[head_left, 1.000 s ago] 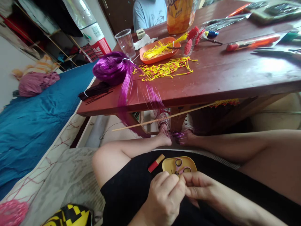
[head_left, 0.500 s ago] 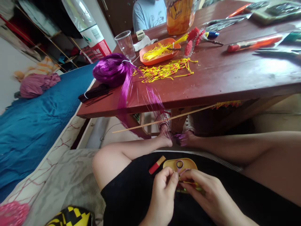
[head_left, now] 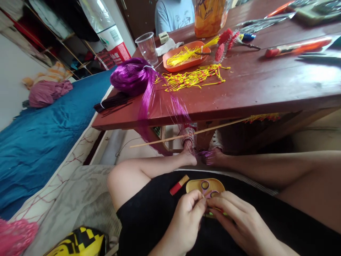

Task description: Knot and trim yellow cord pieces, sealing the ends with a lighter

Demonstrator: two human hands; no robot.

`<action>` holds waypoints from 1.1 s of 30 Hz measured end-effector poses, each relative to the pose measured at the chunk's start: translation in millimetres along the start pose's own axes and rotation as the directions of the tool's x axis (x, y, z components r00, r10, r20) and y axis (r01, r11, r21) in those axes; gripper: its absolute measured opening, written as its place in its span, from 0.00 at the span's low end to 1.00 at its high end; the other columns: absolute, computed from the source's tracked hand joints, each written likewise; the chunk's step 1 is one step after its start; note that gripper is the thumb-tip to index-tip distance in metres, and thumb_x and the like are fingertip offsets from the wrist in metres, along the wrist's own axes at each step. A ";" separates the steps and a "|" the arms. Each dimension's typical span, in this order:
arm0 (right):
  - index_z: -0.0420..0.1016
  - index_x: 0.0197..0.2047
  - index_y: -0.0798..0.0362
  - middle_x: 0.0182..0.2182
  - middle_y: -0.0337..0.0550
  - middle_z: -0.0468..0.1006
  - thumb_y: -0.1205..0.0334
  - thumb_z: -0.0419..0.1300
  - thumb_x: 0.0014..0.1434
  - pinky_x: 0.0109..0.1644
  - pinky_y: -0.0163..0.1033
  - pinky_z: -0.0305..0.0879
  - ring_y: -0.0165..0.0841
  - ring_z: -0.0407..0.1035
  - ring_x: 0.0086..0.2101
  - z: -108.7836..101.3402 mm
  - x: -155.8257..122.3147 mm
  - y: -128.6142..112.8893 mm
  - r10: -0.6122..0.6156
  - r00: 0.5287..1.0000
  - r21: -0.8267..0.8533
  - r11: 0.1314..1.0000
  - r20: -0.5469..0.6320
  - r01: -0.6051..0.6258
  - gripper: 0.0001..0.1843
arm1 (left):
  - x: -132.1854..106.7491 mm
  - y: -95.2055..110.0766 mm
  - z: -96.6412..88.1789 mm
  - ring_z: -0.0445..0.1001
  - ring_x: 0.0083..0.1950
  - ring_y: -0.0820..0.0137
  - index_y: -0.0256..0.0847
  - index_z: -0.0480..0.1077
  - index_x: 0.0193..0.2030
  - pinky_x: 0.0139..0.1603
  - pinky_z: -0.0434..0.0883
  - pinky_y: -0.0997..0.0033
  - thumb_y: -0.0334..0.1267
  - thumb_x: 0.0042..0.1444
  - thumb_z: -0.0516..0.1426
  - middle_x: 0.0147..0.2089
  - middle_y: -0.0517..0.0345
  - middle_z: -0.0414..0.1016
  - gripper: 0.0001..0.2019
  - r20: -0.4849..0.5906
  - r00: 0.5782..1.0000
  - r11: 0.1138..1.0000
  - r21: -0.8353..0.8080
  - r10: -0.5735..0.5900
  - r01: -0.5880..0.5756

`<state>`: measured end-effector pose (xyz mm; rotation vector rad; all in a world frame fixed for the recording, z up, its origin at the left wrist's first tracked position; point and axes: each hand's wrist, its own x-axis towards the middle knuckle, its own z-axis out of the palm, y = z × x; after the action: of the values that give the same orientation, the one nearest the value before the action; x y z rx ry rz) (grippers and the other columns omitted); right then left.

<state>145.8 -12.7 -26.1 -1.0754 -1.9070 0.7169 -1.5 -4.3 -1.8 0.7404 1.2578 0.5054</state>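
My left hand [head_left: 189, 217] is closed, thumb and forefinger pinched together above my lap. Close beside it, my right hand [head_left: 237, 215] is closed too, its fingertips meeting near the left ones. Whatever small thing lies between the fingertips is too hidden to name. Under both hands, a yellow tray [head_left: 192, 184] rests on the black cloth over my lap. Scissors [head_left: 205, 185] with dark-lined finger loops lie in it, along with bits of yellow and green mostly covered by my fingers. A red and gold tube [head_left: 179, 185] lies left of the tray.
On the red-brown table [head_left: 239, 85] are a purple fibre bundle [head_left: 130, 76], yellow knotted strands [head_left: 197, 77], an orange dish [head_left: 170, 65], a plastic cup [head_left: 147, 48] and a large bottle [head_left: 113, 37]. A thin stick [head_left: 170, 138] slants below its edge. Someone in a light blue shirt [head_left: 174, 16] sits opposite.
My fingertips have come closer together, and the yellow strip seen by the right fingers is now mostly hidden. The view has shifted slightly, so the table things appear further right.
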 end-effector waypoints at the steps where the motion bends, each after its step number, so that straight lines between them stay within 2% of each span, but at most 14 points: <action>1: 0.70 0.38 0.51 0.27 0.42 0.75 0.72 0.50 0.60 0.33 0.34 0.71 0.31 0.71 0.28 -0.8 0.1 0.8 -0.047 0.999 -0.015 0.999 0.000 0.047 0.10 | -0.4 1.5 0.9 0.44 0.21 0.78 0.41 0.57 0.25 0.19 0.43 0.77 0.46 0.52 0.55 0.20 0.69 0.47 0.14 0.002 0.999 0.999 -0.024 -0.034 0.034; 4: 0.69 0.38 0.53 0.28 0.44 0.75 0.73 0.48 0.61 0.35 0.36 0.70 0.32 0.70 0.29 -0.3 -2.1 4.9 -0.137 0.990 -0.050 0.989 0.027 0.138 0.11 | -1.0 3.8 4.5 0.44 0.20 0.78 0.41 0.57 0.26 0.19 0.43 0.78 0.44 0.52 0.54 0.19 0.69 0.48 0.12 0.013 0.993 0.991 -0.063 -0.117 0.117; 6: 0.69 0.38 0.53 0.29 0.44 0.75 0.73 0.48 0.60 0.36 0.36 0.69 0.33 0.69 0.30 2.2 -5.0 7.2 -0.124 0.991 -0.046 0.991 0.049 0.126 0.10 | -0.6 3.0 6.4 0.46 0.20 0.78 0.41 0.57 0.26 0.19 0.46 0.78 0.41 0.54 0.52 0.19 0.69 0.49 0.10 -0.003 0.998 0.998 -0.002 -0.058 0.058; 8: 0.67 0.37 0.52 0.29 0.43 0.73 0.72 0.48 0.60 0.35 0.36 0.68 0.33 0.68 0.30 4.5 -7.2 7.0 -0.027 0.998 0.028 0.999 0.050 0.025 0.09 | 0.0 0.6 6.5 0.51 0.21 0.77 0.41 0.57 0.25 0.21 0.52 0.77 0.39 0.57 0.49 0.20 0.67 0.52 0.10 -0.027 0.989 0.974 0.178 0.145 -0.138; 9: 0.67 0.36 0.51 0.29 0.42 0.73 0.70 0.48 0.61 0.34 0.35 0.67 0.32 0.67 0.29 4.9 -7.5 5.6 0.057 0.996 0.097 0.993 0.069 -0.064 0.08 | 0.3 -1.1 5.6 0.55 0.22 0.76 0.41 0.56 0.25 0.23 0.55 0.76 0.37 0.58 0.49 0.21 0.65 0.55 0.11 -0.025 0.958 0.915 0.304 0.286 -0.265; 11: 0.64 0.33 0.51 0.28 0.40 0.70 0.66 0.48 0.62 0.31 0.33 0.64 0.30 0.65 0.28 3.5 -5.8 0.6 0.253 0.952 0.266 0.919 0.172 -0.292 0.07 | 0.7 -4.5 1.9 0.61 0.25 0.73 0.41 0.57 0.25 0.27 0.60 0.75 0.33 0.58 0.47 0.24 0.62 0.60 0.10 0.050 0.831 0.679 0.549 0.555 -0.487; 14: 0.64 0.31 0.51 0.28 0.38 0.68 0.56 0.51 0.60 0.34 0.34 0.63 0.30 0.62 0.29 -2.4 0.9 -8.7 0.451 0.809 0.524 0.617 0.377 -0.588 0.09 | 0.3 -6.6 -6.7 0.65 0.26 0.72 0.40 0.60 0.28 0.27 0.63 0.75 0.29 0.58 0.45 0.25 0.59 0.64 0.09 0.284 0.605 0.247 0.724 0.744 -0.644; 17: 0.65 0.28 0.52 0.26 0.36 0.66 0.52 0.58 0.53 0.35 0.33 0.60 0.29 0.59 0.28 -6.3 7.0 -14.4 0.494 0.690 0.671 0.254 0.530 -0.697 0.12 | -1.4 -1.5 -14.4 0.66 0.24 0.72 0.38 0.63 0.30 0.26 0.65 0.75 0.29 0.60 0.44 0.24 0.58 0.65 0.11 0.464 0.461 -0.047 0.742 0.757 -0.669; 21: 0.65 0.20 0.55 0.19 0.34 0.62 0.62 0.59 0.48 0.29 0.31 0.56 0.26 0.56 0.23 -2.8 7.5 -14.8 0.396 0.595 0.668 -0.067 0.699 -0.741 0.09 | -3.7 8.2 -19.9 0.63 0.22 0.73 0.36 0.65 0.28 0.23 0.62 0.74 0.29 0.60 0.44 0.21 0.59 0.65 0.13 0.623 0.344 -0.258 0.673 0.702 -0.693; 24: 0.63 0.18 0.55 0.16 0.33 0.61 0.66 0.58 0.44 0.24 0.31 0.54 0.24 0.54 0.18 2.4 3.3 -13.2 0.345 0.474 0.574 -0.300 0.810 -0.762 0.07 | -3.7 7.3 -22.4 0.62 0.20 0.73 0.36 0.65 0.26 0.21 0.59 0.73 0.29 0.61 0.42 0.19 0.60 0.63 0.16 0.699 0.277 -0.343 0.607 0.660 -0.717; 26: 0.62 0.19 0.54 0.14 0.33 0.62 0.66 0.57 0.43 0.23 0.30 0.54 0.23 0.55 0.16 5.3 -0.2 -11.7 0.331 0.395 0.506 -0.394 0.857 -0.767 0.06 | -2.9 2.4 -23.7 0.61 0.20 0.73 0.37 0.64 0.25 0.20 0.58 0.73 0.29 0.61 0.42 0.19 0.60 0.63 0.17 0.714 0.283 -0.345 0.597 0.641 -0.724; 28: 0.63 0.21 0.55 0.14 0.33 0.63 0.65 0.56 0.45 0.23 0.30 0.53 0.23 0.56 0.16 6.9 -2.9 -9.5 0.311 0.364 0.471 -0.432 0.878 -0.769 0.05 | -1.8 -3.5 -24.1 0.62 0.21 0.72 0.37 0.64 0.25 0.21 0.59 0.73 0.30 0.62 0.42 0.20 0.59 0.64 0.16 0.688 0.340 -0.263 0.614 0.641 -0.744; 31: 0.65 0.24 0.56 0.16 0.33 0.63 0.61 0.57 0.49 0.23 0.30 0.53 0.23 0.55 0.17 4.9 -3.3 -5.7 0.326 0.425 0.524 -0.341 0.845 -0.780 0.08 | -0.9 -9.5 -21.9 0.64 0.25 0.72 0.38 0.62 0.28 0.24 0.60 0.75 0.32 0.61 0.43 0.24 0.58 0.65 0.13 0.526 0.551 0.102 0.657 0.648 -0.747; 33: 0.67 0.26 0.56 0.20 0.34 0.64 0.58 0.58 0.51 0.25 0.31 0.56 0.24 0.57 0.20 0.6 -1.4 -3.8 0.423 0.517 0.608 -0.107 0.744 -0.787 0.10 | -1.0 -11.1 -18.5 0.63 0.26 0.73 0.39 0.61 0.28 0.26 0.60 0.75 0.35 0.61 0.44 0.25 0.59 0.63 0.11 0.351 0.748 0.438 0.641 0.563 -0.631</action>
<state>144.1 -15.8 -24.0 -0.9438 -0.5180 2.3817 -20.2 -8.4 -11.8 1.9497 1.0618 0.5181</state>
